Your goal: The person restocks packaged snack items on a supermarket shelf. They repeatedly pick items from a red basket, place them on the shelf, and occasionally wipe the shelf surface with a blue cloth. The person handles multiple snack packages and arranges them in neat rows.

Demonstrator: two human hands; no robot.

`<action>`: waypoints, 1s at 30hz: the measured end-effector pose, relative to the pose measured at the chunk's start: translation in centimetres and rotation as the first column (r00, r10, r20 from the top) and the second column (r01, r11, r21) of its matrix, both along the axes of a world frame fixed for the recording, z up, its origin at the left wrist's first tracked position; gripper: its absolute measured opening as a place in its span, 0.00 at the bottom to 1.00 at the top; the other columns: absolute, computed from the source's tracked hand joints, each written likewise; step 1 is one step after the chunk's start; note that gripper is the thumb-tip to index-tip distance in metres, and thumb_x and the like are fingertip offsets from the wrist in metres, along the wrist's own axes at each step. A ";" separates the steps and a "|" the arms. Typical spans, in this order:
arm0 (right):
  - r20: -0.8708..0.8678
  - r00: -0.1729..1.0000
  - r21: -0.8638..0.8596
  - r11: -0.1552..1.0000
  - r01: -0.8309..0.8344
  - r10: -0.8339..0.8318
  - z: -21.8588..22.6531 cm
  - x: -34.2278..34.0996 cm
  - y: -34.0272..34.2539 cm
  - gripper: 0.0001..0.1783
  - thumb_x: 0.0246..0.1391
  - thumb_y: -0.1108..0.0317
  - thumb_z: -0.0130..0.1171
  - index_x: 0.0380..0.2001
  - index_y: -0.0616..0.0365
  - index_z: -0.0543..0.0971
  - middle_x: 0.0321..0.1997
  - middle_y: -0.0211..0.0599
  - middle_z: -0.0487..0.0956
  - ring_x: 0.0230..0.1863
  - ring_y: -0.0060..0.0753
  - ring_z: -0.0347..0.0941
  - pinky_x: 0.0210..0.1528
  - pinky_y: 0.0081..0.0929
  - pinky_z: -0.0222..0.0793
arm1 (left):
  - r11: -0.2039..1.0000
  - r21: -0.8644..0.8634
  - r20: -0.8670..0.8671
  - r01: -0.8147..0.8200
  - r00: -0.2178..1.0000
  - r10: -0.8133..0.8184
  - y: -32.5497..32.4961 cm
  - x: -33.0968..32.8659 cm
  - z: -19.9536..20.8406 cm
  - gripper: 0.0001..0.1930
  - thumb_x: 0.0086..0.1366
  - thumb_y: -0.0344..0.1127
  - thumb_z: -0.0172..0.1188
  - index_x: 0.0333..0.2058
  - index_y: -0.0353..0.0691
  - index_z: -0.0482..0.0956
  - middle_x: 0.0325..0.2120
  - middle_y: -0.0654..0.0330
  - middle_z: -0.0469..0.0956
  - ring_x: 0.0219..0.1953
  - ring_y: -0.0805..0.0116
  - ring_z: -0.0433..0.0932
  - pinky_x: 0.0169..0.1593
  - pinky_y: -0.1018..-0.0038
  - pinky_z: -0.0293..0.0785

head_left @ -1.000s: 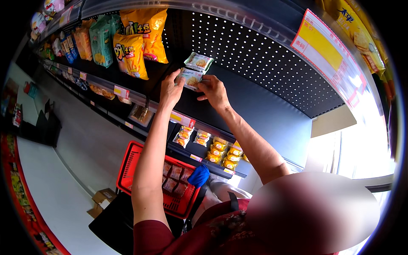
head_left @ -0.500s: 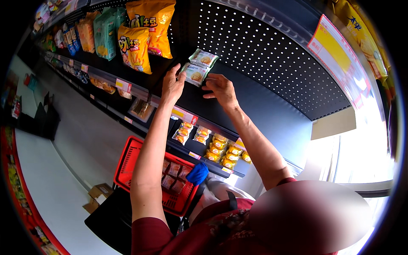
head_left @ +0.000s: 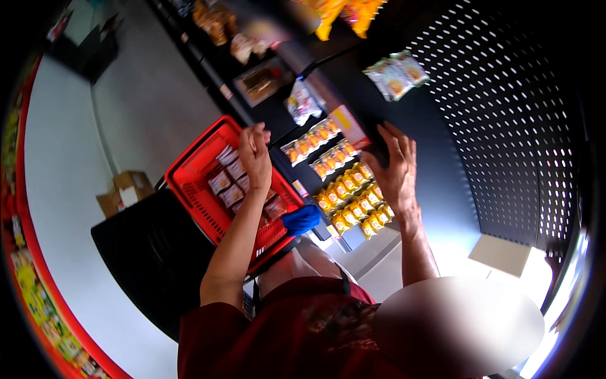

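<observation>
My left hand [head_left: 255, 158] hovers over the far right rim of a red shopping basket [head_left: 196, 155], its fingers loosely bent and nothing visible in them. Inside the basket lie several small wrapped snack packets [head_left: 219, 182]. My right hand [head_left: 399, 169] is at the front edge of the black upper shelf [head_left: 435, 148], empty, with thumb and fingers apart. Beyond it, two light green and white snack packets [head_left: 396, 76] rest side by side on that shelf. Rows of yellow-orange wrapped cakes [head_left: 344, 189] sit on the lower shelf, between my hands.
A blue cloth-like item [head_left: 302, 220] hangs at the basket's near right corner. An opened cardboard box [head_left: 129, 189] stands left of the basket. Orange snack bags [head_left: 344, 14] are at the top. A perforated black back panel [head_left: 499, 114] closes off the shelf.
Both hands have withdrawn from the two green packets, which stay on the upper shelf. My left hand has moved down toward the basket; my right is at the shelf edge. The view has turned.
</observation>
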State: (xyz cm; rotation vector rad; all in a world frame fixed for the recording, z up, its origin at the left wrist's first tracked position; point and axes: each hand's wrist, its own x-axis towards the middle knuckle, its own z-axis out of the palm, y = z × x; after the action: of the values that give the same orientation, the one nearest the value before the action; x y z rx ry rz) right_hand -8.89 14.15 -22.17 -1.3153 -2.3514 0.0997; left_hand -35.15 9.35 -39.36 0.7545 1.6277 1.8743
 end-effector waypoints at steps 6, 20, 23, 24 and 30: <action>0.154 0.987 0.017 0.999 0.035 -0.037 -1.3 -0.7 0.0 0.35 0.52 0.63 0.70 0.63 0.56 0.72 0.67 0.44 0.69 0.64 0.50 0.66 0.67 0.46 0.61 | 0.886 -0.458 -0.050 -0.072 0.997 0.055 -11.6 -3.5 -23.4 0.15 0.74 0.41 0.57 0.51 0.39 0.75 0.39 0.54 0.81 0.38 0.66 0.82 0.41 0.68 0.79; 0.211 0.974 0.044 0.997 0.068 -0.076 -2.2 -1.2 0.4 0.33 0.50 0.65 0.69 0.61 0.56 0.74 0.66 0.44 0.70 0.63 0.49 0.66 0.66 0.46 0.62 | 0.601 -0.694 -0.706 -0.396 0.540 -0.458 -5.9 -15.0 -29.0 0.22 0.52 0.35 0.70 0.45 0.37 0.73 0.43 0.49 0.76 0.48 0.47 0.75 0.51 0.56 0.74; 0.224 0.972 0.062 0.997 0.051 -0.064 -2.6 -1.1 0.7 0.32 0.51 0.65 0.67 0.61 0.56 0.74 0.66 0.44 0.70 0.62 0.49 0.66 0.65 0.45 0.62 | 0.583 -0.706 -0.699 -0.402 0.526 -0.484 -5.0 -15.7 -30.9 0.19 0.52 0.33 0.68 0.42 0.37 0.75 0.41 0.50 0.76 0.47 0.47 0.75 0.50 0.57 0.74; 0.228 0.972 0.062 0.997 0.052 -0.065 -2.6 -1.2 0.7 0.32 0.51 0.66 0.67 0.61 0.56 0.74 0.66 0.44 0.70 0.62 0.49 0.66 0.65 0.45 0.62 | 0.581 -0.711 -0.691 -0.396 0.543 -0.477 -4.7 -15.9 -31.5 0.18 0.52 0.33 0.68 0.41 0.37 0.75 0.41 0.50 0.76 0.48 0.47 0.75 0.51 0.57 0.74; 0.264 0.962 0.060 0.997 0.057 -0.071 -2.6 -1.4 0.6 0.32 0.51 0.68 0.64 0.62 0.59 0.73 0.66 0.47 0.70 0.61 0.49 0.67 0.65 0.45 0.62 | 0.725 -0.511 -0.858 -0.462 0.319 -0.402 -3.4 -16.0 -31.6 0.14 0.57 0.31 0.62 0.42 0.37 0.76 0.38 0.51 0.77 0.42 0.47 0.77 0.48 0.57 0.74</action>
State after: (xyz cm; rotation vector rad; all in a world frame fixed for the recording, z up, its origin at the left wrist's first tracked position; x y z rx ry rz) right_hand -10.25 14.74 -24.78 -1.4563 -2.5075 -0.1670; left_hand -51.20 5.92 -70.93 1.6268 2.8163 0.3986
